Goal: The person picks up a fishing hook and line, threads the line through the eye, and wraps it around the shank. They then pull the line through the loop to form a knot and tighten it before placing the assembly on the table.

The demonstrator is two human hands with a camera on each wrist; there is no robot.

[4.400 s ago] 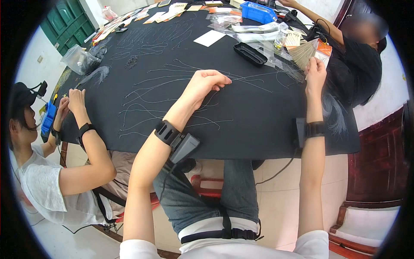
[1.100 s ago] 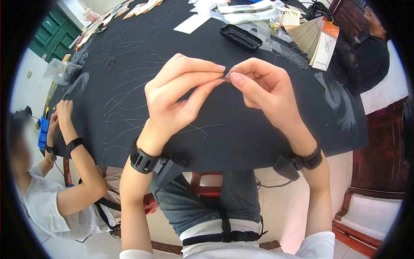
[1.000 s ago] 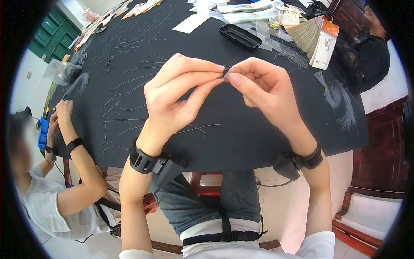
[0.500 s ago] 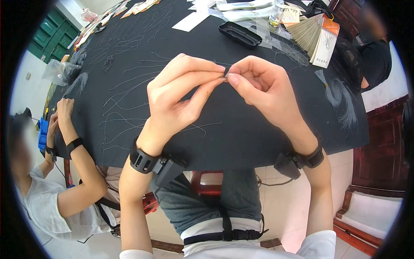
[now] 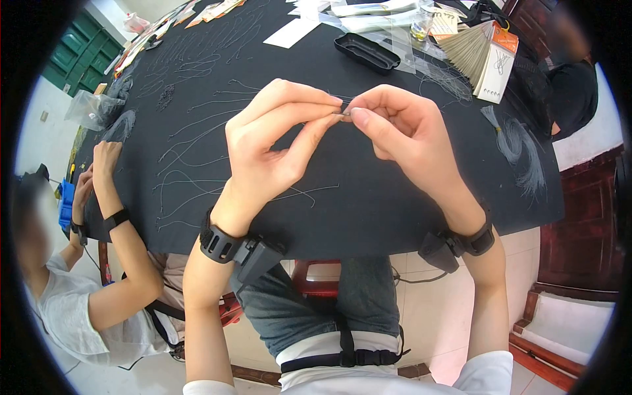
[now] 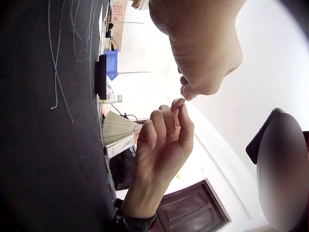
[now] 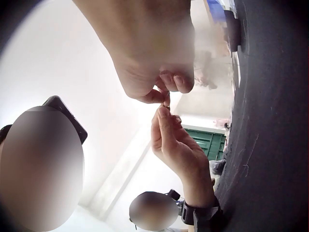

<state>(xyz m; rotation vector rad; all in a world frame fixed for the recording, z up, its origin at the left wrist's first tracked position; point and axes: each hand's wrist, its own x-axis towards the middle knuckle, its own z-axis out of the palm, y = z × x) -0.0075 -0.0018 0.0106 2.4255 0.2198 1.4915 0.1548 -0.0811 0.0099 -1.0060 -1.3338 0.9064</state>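
Observation:
In the head view my left hand (image 5: pixel 266 141) and right hand (image 5: pixel 411 135) meet fingertip to fingertip above the black tabletop. Between them is a tiny dark piece (image 5: pixel 343 114) that looks like a fishing hook, mostly hidden by the fingertips. Thumb and fingers of the left hand pinch its left side; the right thumb and forefinger pinch the other. Both wrist views show the hands joined at this spot, raised off the table. Thin grey fishing lines (image 5: pixel 322 188) with small knotted ends lie spread under and left of the left hand.
A fan of hook cards (image 5: pixel 497 62) lies at the right, beside a bundle of pale line (image 5: pixel 508 141). Behind the hands are an oblong black case (image 5: pixel 367 52) and white paper (image 5: pixel 291 31). Another person (image 5: pixel 72 289) works at the left; a further person sits at the right.
Earlier my right hand was at the card fan and my left pinched lines on the table; both have since come together. Over the last second they shift only slightly.

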